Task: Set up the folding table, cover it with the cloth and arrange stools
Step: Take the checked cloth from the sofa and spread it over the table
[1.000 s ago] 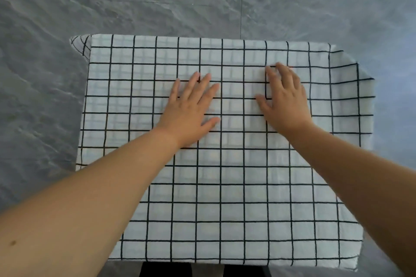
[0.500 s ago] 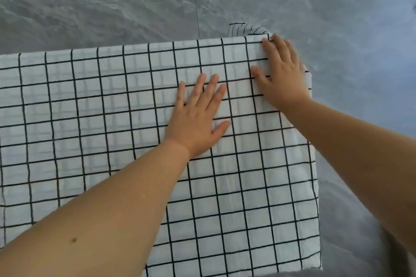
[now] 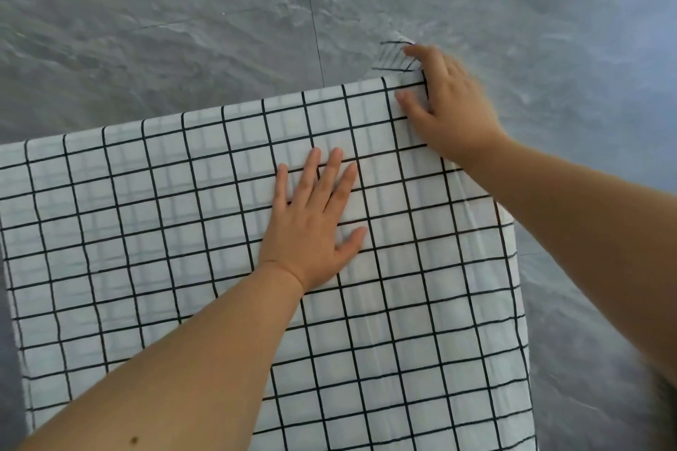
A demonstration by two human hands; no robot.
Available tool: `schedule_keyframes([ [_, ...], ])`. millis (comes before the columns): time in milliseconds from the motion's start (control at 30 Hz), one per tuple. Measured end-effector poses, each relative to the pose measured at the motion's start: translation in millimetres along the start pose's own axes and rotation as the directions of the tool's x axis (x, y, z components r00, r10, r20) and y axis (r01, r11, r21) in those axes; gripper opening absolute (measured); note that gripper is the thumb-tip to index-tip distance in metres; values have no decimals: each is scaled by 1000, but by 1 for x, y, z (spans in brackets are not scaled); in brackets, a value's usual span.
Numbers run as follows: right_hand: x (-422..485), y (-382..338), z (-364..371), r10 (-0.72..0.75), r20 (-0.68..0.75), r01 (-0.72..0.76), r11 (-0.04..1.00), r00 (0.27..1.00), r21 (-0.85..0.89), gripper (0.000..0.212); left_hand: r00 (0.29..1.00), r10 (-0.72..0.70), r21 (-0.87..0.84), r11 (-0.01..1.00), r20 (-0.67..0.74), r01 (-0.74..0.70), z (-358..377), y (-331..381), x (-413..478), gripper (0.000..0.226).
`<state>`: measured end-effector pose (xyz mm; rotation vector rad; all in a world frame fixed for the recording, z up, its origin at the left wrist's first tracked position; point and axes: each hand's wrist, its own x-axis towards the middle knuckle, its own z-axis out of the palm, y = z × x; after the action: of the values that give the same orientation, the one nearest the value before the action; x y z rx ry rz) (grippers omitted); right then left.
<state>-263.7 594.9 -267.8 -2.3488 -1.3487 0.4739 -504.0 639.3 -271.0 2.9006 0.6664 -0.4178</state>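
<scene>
The right hand [image 3: 448,110] has slid out to the far corner of the checked cloth [image 3: 183,231]; it is blurred, so I can't tell if it pinches. The left hand [image 3: 311,231] lies flat, fingers spread, pinning the cloth, which covers the table. It looks light, soft and prone to slip, so it's best taken by its corners.

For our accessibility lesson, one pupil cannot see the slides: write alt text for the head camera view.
A person's left hand presses flat on a white, black-gridded cloth spread out level, while the blurred right hand lies on its far right corner, where a flap sticks up. Grey floor surrounds it.
</scene>
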Motion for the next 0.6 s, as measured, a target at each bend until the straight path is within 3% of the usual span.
schedule_keyframes([
  [67,9,2,4,27,75,-28,999,997,14,42,1000,2,-6,1000,2,-2,-1,0,0,75],
  [200,12,2,8,105,29,-108,983,994,151,31,1000,4,-6,1000,8,-4,0,-1,0,75],
  [300,19,5,5,237,73,-247,948,969,199,31,1000,5,-11,1000,10,-5,0,-2,0,75],
  [433,19,9,3,435,180,-471,830,882,300,57,1000,6,-13,1000,8,-6,0,-2,0,74],
  [600,11,6,9,555,307,-628,603,773,492,61,1000,6,-10,1000,-2,-6,1,-3,0,74],
])
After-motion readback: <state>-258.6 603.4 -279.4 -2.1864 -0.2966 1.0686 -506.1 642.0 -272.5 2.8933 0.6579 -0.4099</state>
